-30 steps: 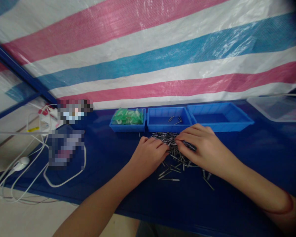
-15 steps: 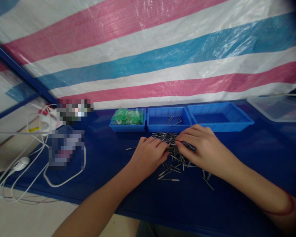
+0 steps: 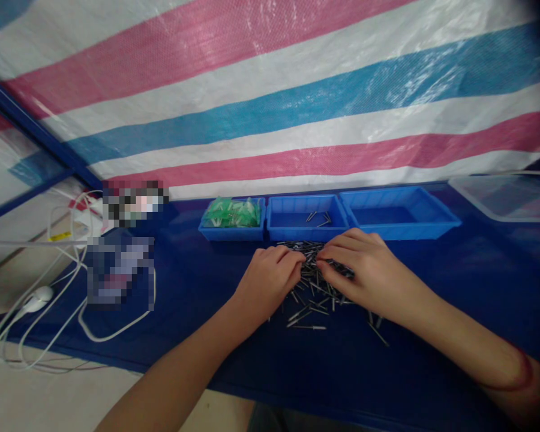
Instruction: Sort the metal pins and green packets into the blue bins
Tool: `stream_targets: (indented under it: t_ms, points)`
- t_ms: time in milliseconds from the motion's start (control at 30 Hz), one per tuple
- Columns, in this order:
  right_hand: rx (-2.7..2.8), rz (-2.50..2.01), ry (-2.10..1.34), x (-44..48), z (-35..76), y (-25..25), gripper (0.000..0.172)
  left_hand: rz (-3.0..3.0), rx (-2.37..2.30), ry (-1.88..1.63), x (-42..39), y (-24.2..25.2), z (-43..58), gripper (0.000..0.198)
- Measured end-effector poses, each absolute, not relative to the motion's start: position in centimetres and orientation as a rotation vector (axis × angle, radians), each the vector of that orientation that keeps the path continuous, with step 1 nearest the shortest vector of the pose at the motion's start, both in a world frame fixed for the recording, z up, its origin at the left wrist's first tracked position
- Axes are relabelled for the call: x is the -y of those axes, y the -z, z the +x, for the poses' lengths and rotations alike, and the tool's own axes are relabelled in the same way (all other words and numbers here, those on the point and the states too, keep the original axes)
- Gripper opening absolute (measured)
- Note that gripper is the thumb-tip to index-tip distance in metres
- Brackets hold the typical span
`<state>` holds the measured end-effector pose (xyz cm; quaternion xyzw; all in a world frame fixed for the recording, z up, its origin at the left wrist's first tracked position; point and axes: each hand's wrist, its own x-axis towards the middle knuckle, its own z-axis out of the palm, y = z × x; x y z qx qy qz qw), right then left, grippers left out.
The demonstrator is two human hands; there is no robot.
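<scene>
Blue table (image 3: 432,312) bears scattered metal pins (image 3: 317,288); three blue bins (image 3: 303,231); white cables (image 3: 49,312).

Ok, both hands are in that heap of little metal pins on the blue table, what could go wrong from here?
Loose pins may get lost: a few thin metal pins already lie apart from the heap of small metal pins, toward the near edge of the dark blue table.
The left hand and right hand press straight into the heap, so a pin could prick a finger.
</scene>
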<state>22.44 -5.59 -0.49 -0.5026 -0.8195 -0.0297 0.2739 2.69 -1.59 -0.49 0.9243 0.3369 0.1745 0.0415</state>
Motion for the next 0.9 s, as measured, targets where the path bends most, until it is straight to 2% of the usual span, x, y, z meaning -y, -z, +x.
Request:
stream_targets:
  t_ms: [133, 267, 500, 767, 900]
  points:
    - [2.244, -1.292, 0.026, 5.5, 22.4, 1.0, 0.019, 2.542, -1.02, -0.84, 1.6, 0.2, 2.8, 0.016]
    - [2.216, -1.248, -0.069, 5.5, 22.1, 1.1, 0.017, 2.323, -1.001, -0.97, 1.7, 0.0, 3.0, 0.014]
    - [1.863, -1.348, -0.297, 5.6, 21.9, 0.8, 0.016, 2.064, -0.966, -1.006, 1.9, 0.1, 3.2, 0.014]
    - [1.683, -1.274, -0.729, 5.2, 21.7, 1.1, 0.017, 1.86, -0.877, -1.017, 2.2, 1.0, 3.8, 0.011]
    - [1.566, -1.231, -0.818, 5.1, 21.7, 1.1, 0.018, 1.782, -0.875, -1.015, 2.0, 1.5, 3.9, 0.015]
